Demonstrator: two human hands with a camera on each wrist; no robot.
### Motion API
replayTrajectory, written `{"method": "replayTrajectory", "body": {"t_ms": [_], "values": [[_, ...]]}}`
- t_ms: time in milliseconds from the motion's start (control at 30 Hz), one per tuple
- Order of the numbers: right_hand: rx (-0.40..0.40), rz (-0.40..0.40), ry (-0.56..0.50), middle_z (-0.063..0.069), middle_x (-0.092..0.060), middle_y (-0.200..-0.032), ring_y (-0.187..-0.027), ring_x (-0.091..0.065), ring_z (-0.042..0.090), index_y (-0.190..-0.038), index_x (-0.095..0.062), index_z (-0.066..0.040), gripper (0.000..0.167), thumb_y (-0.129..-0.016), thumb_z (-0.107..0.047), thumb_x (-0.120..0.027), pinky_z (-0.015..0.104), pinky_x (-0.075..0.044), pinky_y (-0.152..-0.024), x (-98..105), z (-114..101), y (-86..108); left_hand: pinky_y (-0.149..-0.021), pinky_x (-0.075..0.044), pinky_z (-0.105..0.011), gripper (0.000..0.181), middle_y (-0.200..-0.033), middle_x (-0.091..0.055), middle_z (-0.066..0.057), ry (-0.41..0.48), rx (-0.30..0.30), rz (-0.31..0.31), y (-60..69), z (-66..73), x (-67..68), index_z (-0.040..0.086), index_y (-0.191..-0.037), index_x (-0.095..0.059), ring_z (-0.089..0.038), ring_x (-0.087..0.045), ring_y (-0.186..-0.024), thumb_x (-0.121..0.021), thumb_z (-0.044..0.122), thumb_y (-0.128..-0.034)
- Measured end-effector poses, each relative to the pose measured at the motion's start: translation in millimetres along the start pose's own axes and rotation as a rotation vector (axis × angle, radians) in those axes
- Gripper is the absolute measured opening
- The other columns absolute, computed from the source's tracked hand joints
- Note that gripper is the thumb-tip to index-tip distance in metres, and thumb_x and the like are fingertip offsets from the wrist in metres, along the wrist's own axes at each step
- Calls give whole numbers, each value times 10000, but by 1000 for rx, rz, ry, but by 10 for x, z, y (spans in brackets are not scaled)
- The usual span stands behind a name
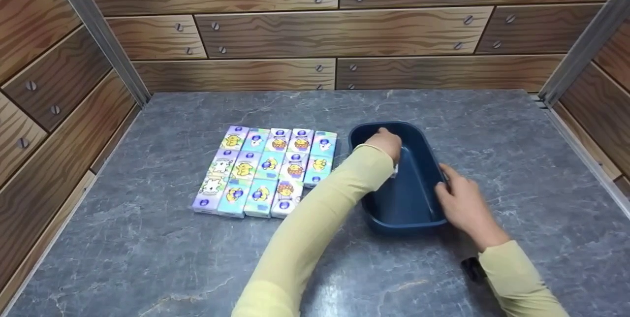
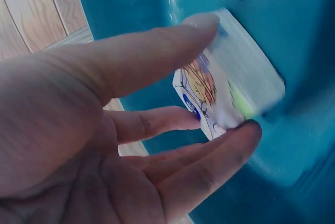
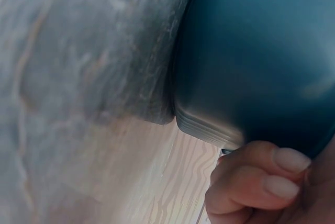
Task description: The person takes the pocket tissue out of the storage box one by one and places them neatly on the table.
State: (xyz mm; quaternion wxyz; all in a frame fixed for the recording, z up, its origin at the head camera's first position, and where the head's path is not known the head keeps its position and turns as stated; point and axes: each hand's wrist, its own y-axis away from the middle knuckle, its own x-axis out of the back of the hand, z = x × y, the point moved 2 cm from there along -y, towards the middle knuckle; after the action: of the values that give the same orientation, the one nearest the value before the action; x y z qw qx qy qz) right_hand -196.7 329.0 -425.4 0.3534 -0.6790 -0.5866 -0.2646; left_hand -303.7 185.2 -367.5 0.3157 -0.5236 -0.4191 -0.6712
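A dark blue plastic bin [image 1: 411, 208] stands right of centre on the table. My left hand [image 1: 388, 143] reaches inside it, near the left wall. In the left wrist view, the thumb and fingers of that hand pinch a small tissue pack [image 2: 246, 67] with a cartoon print, close to the bin's inner surface; whether it touches the bottom I cannot tell. With curled fingers my right hand [image 1: 462, 201] grips the bin's right rim, and those fingers [image 3: 256, 182] show beside its outer wall in the right wrist view.
To the left of the bin, several tissue packs [image 1: 256, 169] in purple, blue and white wrappers lie in close rows on the grey marbled table [image 1: 162, 258]. The left sleeve hides part of the front right of these rows. Wood-patterned walls [image 1: 339, 31] enclose the back and sides.
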Motion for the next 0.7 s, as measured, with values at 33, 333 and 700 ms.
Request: {"method": "replayTrajectory", "body": {"t_ms": [33, 333, 700], "values": [[-2, -5, 0, 359, -543, -1197, -972, -599, 423, -1403, -356, 105, 486, -962, -96, -387, 568, -460, -845, 1, 0, 1, -853, -507, -288, 289, -1297, -530, -121, 4, -8, 15, 7, -2, 0, 129, -1199, -671, -202, -604, -1049, -578, 153, -926], [-8, -12, 1, 353, -542, -1208, -990, -597, 420, -1407, -360, 93, 480, -968, -99, -383, 565, -460, -850, -3, -3, -9, -794, -514, -277, 229, -1145, -663, -16, 63, -76, 37, 21, -16, 2, 140, -1088, -686, -143, -629, -959, -670, 112, -861], [-4, -2, 2, 343, -568, -1170, -937, -613, 392, -1400, -382, 82, 469, -965, -93, -392, 551, -479, -810, 0, -1, -13, -813, -506, -275, 281, -1174, -643, -37, 35, -105, 39, 36, 69, -45, 146, -1130, -670, -144, -610, -1012, -687, 148, -850]]}}
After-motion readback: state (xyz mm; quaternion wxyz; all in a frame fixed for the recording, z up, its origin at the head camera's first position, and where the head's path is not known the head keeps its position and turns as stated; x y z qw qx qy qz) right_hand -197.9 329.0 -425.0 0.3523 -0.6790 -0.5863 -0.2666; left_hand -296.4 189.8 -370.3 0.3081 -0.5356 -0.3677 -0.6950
